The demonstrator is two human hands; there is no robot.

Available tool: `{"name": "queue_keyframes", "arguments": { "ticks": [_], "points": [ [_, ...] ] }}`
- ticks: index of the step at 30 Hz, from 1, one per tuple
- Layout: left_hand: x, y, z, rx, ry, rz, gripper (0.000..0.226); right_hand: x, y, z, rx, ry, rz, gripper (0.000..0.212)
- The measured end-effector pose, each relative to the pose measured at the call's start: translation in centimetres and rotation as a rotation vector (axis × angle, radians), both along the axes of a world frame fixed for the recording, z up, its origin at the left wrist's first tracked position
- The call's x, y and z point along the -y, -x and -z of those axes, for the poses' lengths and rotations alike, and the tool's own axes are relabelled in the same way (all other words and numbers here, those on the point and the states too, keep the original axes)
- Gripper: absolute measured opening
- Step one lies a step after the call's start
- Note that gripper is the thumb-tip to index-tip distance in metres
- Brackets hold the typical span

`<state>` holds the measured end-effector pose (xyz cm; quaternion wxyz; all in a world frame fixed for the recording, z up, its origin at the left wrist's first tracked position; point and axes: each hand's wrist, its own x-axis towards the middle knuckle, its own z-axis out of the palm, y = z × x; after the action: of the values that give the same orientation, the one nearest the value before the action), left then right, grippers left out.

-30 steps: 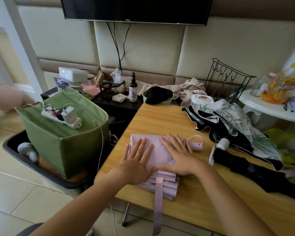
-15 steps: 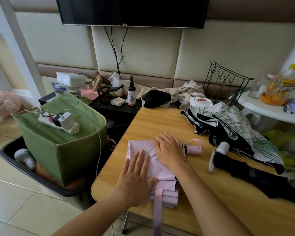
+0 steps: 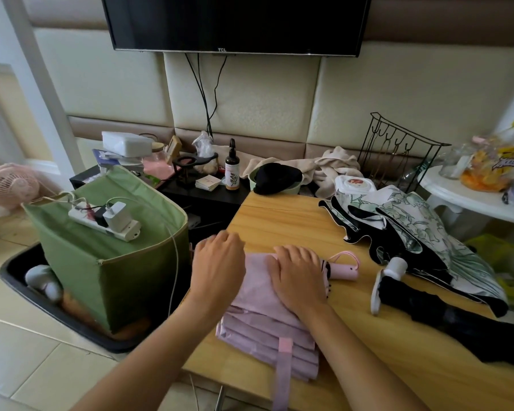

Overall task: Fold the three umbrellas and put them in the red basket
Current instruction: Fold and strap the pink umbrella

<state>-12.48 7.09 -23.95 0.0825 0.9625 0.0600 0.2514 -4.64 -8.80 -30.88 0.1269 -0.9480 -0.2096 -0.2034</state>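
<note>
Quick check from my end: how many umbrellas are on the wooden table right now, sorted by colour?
Pink umbrella, under both hands: 1
Black umbrella, collapsed: 1
White leaf-print umbrella with black lining, loose: 1
Total: 3
No red basket is in view.

Wooden table [image 3: 282, 221]: pink umbrella [image 3: 267, 324] (pleated flat), black umbrella [image 3: 433, 307], floral umbrella [image 3: 422, 229]

Both hands, left hand [image 3: 218, 266] and right hand [image 3: 298, 274], press flat on the pink umbrella [image 3: 267, 327].
</note>
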Motion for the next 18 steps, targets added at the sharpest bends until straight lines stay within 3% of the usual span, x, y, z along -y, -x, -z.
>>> {"name": "queue_keyframes", "arguments": {
  "ticks": [2,4,6,11,16,18],
  "points": [
    [-0.5,-2.5,1.3,-0.031,0.065,0.205,0.024,0.1,0.0,0.0,-0.016,-0.004,-0.009,0.047],
    [-0.3,-3.7,3.4,-0.195,0.032,0.303,0.049,0.2,-0.1,0.2,0.002,0.011,-0.015,0.046],
    [-0.5,-3.6,5.6,-0.26,-0.109,0.3,0.08,0.3,-0.2,0.4,0.012,0.03,-0.021,0.048],
    [-1.3,-3.5,7.0,-0.196,-0.12,0.299,0.083,1.1,-0.5,0.7,0.047,0.053,-0.056,0.05],
    [-1.7,-3.8,6.1,-0.368,-0.088,0.318,0.113,3.1,-1.1,0.7,0.077,0.036,0.001,0.044],
    [-1.6,-3.8,5.6,-0.416,-0.071,0.327,0.114,4.4,-1.3,0.2,0.013,0.049,0.036,0.044]
  ]
}}
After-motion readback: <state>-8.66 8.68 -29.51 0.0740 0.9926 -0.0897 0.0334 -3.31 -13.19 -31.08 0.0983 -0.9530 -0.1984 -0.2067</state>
